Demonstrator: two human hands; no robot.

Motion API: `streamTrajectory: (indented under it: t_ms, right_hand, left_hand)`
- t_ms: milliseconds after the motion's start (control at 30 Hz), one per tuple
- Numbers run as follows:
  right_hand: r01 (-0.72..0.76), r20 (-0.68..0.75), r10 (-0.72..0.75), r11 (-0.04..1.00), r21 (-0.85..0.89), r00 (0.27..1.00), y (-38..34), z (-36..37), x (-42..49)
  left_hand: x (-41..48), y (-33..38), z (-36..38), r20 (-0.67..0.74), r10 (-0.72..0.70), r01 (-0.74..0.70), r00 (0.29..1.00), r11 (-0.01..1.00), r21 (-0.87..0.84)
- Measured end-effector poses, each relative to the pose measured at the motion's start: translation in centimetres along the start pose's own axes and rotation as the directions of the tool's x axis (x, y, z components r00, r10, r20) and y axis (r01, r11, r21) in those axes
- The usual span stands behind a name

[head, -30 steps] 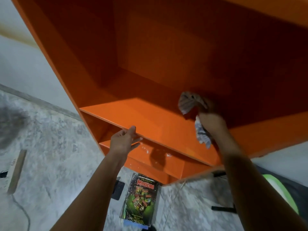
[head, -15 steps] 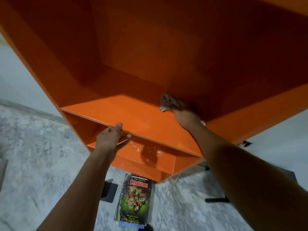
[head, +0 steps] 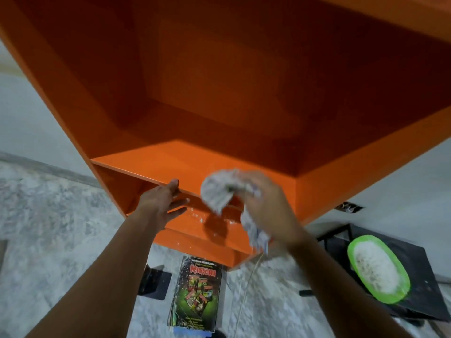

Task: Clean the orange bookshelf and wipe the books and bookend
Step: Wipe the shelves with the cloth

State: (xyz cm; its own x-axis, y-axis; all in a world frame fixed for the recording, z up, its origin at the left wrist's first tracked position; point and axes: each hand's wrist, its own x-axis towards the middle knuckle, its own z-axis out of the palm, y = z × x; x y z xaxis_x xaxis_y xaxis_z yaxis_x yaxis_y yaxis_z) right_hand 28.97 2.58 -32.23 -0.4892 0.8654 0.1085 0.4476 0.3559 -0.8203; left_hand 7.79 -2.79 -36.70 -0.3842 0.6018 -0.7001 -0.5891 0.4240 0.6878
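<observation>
The orange bookshelf (head: 219, 93) fills the upper view, its compartment bare. My left hand (head: 163, 203) grips the front edge of the shelf board (head: 151, 164), thumb on top and fingers underneath. My right hand (head: 266, 203) holds a crumpled grey-white cloth (head: 219, 191) at the board's front edge, and part of the cloth hangs down below the wrist. On the floor under the shelf lies a small stack of books (head: 197, 296) with a green and red cover on top. A black bookend (head: 156, 281) sits on the floor to their left.
A black stand (head: 415, 284) at the right carries a green-rimmed oval thing (head: 378, 272) with a whitish middle. A thin white cord (head: 246, 289) runs down across the mottled grey floor (head: 61, 228). White specks lie on the lower shelf (head: 202, 218).
My right hand has pulled the cloth from deep inside the compartment out to the front edge of the board. My left hand has kept its grip on the edge.
</observation>
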Motion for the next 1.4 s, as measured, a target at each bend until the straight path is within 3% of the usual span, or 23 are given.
streamTrajectory:
  t_ms: [67,133,200,400,500,600,667,800,867,933,967,1033,1133,1233,1333,1400]
  right_hand:
    - [-0.008,-0.127,0.002,0.999,-0.043,0.992,0.1,-0.8,5.6]
    - [-0.03,-0.159,0.011,0.993,-0.114,0.987,1.3,-1.0,10.9]
    - [-0.051,-0.122,0.033,0.988,-0.148,0.992,3.4,-0.1,15.1]
    - [-0.025,0.128,0.108,0.851,-0.525,0.986,6.7,3.7,16.4]
    - [0.195,0.278,-0.072,0.874,-0.446,0.958,5.1,5.2,12.5]
    - [0.419,0.385,-0.287,0.849,-0.323,0.877,4.4,6.3,7.5]
    - [0.458,0.422,-0.311,0.833,-0.309,0.851,4.2,6.2,4.2]
    - [0.401,0.52,-0.206,0.867,-0.296,0.829,3.4,4.8,-1.8]
    - [0.243,0.391,-0.123,0.93,-0.275,0.912,3.0,3.2,-2.6]
    - [0.162,0.097,-0.138,0.934,-0.318,0.986,2.4,1.4,-1.2]
    - [0.116,-0.056,-0.149,0.915,-0.386,0.987,2.5,0.2,0.5]
    - [-0.114,-0.283,-0.021,0.885,-0.452,0.959,3.4,-2.0,5.5]
    - [-0.203,-0.305,0.075,0.889,-0.411,0.949,5.2,-4.0,11.4]
    - [-0.336,-0.344,0.159,0.767,-0.547,0.925,6.3,-5.0,12.9]
    - [-0.355,-0.325,0.18,0.686,-0.635,0.928,6.8,-4.4,11.4]
    - [-0.372,-0.336,0.207,0.739,-0.562,0.919,6.6,-3.5,9.4]
  left_hand:
    - [0.1,0.0,0.0,0.006,0.004,-0.004,1.0,1.0,0.029]
    - [0.2,-0.2,-0.1,0.005,0.005,-0.005,1.0,0.999,0.042]
    - [0.4,-0.2,-0.2,0.008,-0.002,0.001,1.0,0.999,0.05]
    - [1.0,-0.3,-0.2,0.011,-0.003,0.002,1.0,0.998,0.062]
    - [1.4,-0.3,-0.5,0.02,-0.023,0.022,1.0,0.998,0.055]
    - [1.6,-0.2,-0.6,0.042,-0.048,0.045,0.998,0.996,0.08]
    - [1.6,0.0,-0.6,0.025,-0.065,0.063,0.998,0.994,0.088]
    - [1.3,0.3,-0.2,0.017,-0.066,0.065,0.998,0.996,0.064]
    - [1.2,0.2,-0.2,0.017,-0.054,0.053,0.998,0.996,0.071]
    - [1.2,0.2,-0.3,0.021,-0.051,0.049,0.999,0.997,0.065]
    - [1.1,0.2,-0.1,0.028,-0.051,0.049,0.998,0.996,0.068]
    - [1.1,0.2,0.0,0.021,-0.047,0.045,0.999,0.997,0.06]
    - [1.2,0.1,0.1,0.006,-0.041,0.041,0.999,0.997,0.058]
    - [1.5,0.0,0.1,0.007,-0.048,0.047,0.999,0.997,0.063]
    - [1.7,0.0,0.0,0.017,-0.052,0.051,0.998,0.997,0.066]
    - [1.6,0.1,-0.1,0.017,-0.054,0.053,0.998,0.997,0.054]
